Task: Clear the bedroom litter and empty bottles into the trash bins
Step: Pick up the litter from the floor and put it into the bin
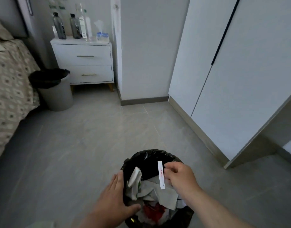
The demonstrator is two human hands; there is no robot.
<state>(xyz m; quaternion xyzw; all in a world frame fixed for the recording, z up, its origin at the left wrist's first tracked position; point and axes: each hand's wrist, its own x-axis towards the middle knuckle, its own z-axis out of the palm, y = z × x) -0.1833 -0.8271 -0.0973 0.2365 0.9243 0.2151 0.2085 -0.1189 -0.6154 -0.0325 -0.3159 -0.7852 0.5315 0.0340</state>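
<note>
at the bottom centre of the frame stands a trash bin lined with a black bag, and both hands are at it. the left hand lies flat against the bin's left rim, fingers straight and close together, thumb spread across the near edge of the liner; it grips nothing. the right hand is over the bin's right side, fingers bent, with its fingertips pinched together on a narrow white paper strip with faint red marks. the strip stands almost upright over the bin's opening, its lower end down at the rubbish.

the bin is filled with crumpled paper in white and grey, with something red lower down, towards the bottom edge of the frame.

at the middle left a second bin, grey with a black liner, stands on the grey tiled floor between the patterned bed and a white nightstand with two drawers. on the nightstand, upper left of the frame, stand two dark bottles, some pale bottles just to their right, and a tissue box at the right end. white wardrobe doors fill the right side of the frame.
</note>
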